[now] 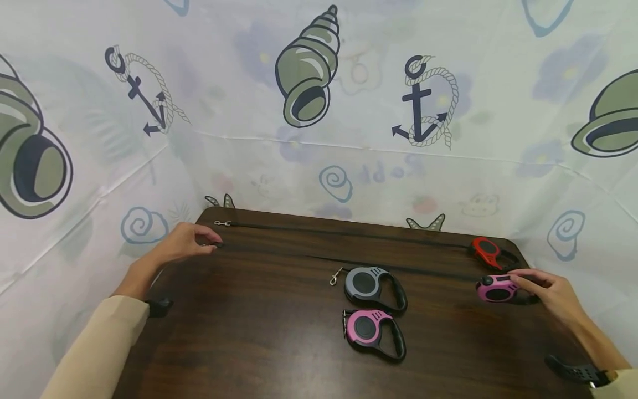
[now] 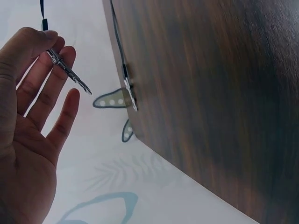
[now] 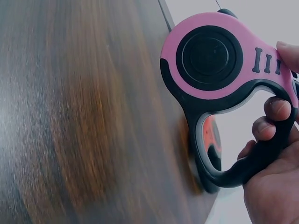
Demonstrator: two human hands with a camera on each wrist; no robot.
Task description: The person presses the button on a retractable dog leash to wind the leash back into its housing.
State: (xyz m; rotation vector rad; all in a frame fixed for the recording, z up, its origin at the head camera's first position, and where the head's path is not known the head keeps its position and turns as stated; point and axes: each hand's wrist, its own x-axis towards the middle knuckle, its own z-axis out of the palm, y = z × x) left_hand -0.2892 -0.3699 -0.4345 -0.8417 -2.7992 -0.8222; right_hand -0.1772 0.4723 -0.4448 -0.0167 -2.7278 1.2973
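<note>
My right hand grips the black handle of a pink retractable dog leash, held above the right side of the table. The leash's black strap stretches left across the table to my left hand. There, thumb and fingers pinch the strap's end at its metal snap hook; the other fingers are spread. Behind, a red retractable leash lies with its strap pulled out along the far edge, ending in a silver hook at the back left.
A grey retractable leash and a second pink one lie at the table's middle, one in front of the other, straps drawn in. The brown wooden table meets white patterned cloth at its back and sides.
</note>
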